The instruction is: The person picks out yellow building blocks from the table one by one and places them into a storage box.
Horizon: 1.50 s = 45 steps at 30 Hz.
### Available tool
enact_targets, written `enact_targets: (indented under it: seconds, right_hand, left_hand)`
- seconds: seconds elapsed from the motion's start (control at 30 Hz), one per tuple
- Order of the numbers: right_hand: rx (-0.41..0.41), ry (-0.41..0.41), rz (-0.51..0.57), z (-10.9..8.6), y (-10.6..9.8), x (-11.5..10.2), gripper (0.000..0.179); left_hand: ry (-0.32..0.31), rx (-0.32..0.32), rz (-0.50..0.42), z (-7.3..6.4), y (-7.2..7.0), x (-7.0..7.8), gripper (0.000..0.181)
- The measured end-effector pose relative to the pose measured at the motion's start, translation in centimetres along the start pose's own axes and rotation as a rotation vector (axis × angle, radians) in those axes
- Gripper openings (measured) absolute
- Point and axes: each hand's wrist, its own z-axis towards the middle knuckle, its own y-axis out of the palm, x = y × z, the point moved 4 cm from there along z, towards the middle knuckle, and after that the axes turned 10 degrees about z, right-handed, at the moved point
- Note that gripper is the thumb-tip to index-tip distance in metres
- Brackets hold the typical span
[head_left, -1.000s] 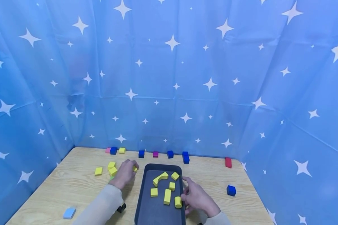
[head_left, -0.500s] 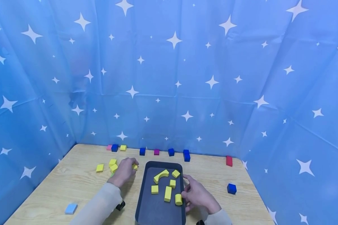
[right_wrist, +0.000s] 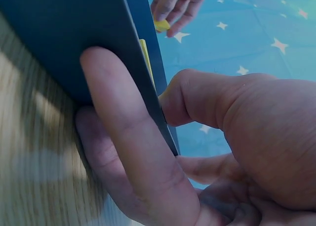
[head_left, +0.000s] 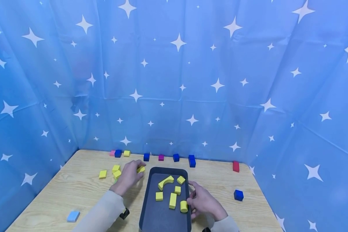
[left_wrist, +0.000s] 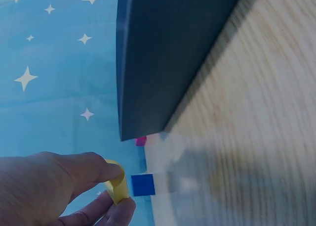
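My left hand [head_left: 129, 175] pinches a yellow block [left_wrist: 117, 187] between thumb and fingers, left of the dark tray [head_left: 165, 220]. In the left wrist view the block shows a curved face; its full shape is partly covered by the fingers. On the tray's right side my right hand [head_left: 204, 203] grips the wall, thumb at the rim and fingers [right_wrist: 133, 132] along the outside. Inside the tray lie a yellow arch [head_left: 165, 182], a yellow cylinder [head_left: 184, 207], an oblong yellow block [head_left: 172, 200] and several smaller yellow blocks.
Several yellow blocks [head_left: 102, 174] lie left of my left hand, with a bit of green beside them. Blue, pink and yellow blocks line the table's back edge. A light blue block [head_left: 73, 216] lies front left; a red block [head_left: 236, 166] and blue cube [head_left: 238, 195] are right.
My left hand has lifted the yellow block slightly and shifted a little right towards the tray, so more of the block shows. The right hand stays on the tray wall.
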Motion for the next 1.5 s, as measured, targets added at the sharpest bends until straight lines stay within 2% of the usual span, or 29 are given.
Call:
enact_targets:
  seconds: [0.3,0.5,0.77,1.2,1.5]
  right_hand:
    - [0.007,0.023,0.02,0.1,0.1,0.2,0.087]
    - [0.013,0.04,0.011,0.1,0.1,0.1,0.088]
    - [0.013,0.04,0.009,0.2,0.1,0.1,0.088]
    - [0.008,0.045,0.026,0.4,0.1,0.3,0.089]
    - [0.008,0.047,0.02,0.3,0.1,0.2,0.089]
  left_hand:
    - [0.056,0.017,-0.04,-0.1,-0.5,2.1,0.03]
    - [0.079,-0.012,-0.065,-0.2,-0.2,3.2,0.028]
    - [0.082,-0.035,-0.063,-0.5,0.7,3.5,0.027]
    - [0.21,-0.111,-0.001,-0.7,1.6,4.7,0.028]
    - [0.243,-0.171,0.022,-0.6,2.3,4.5,0.03]
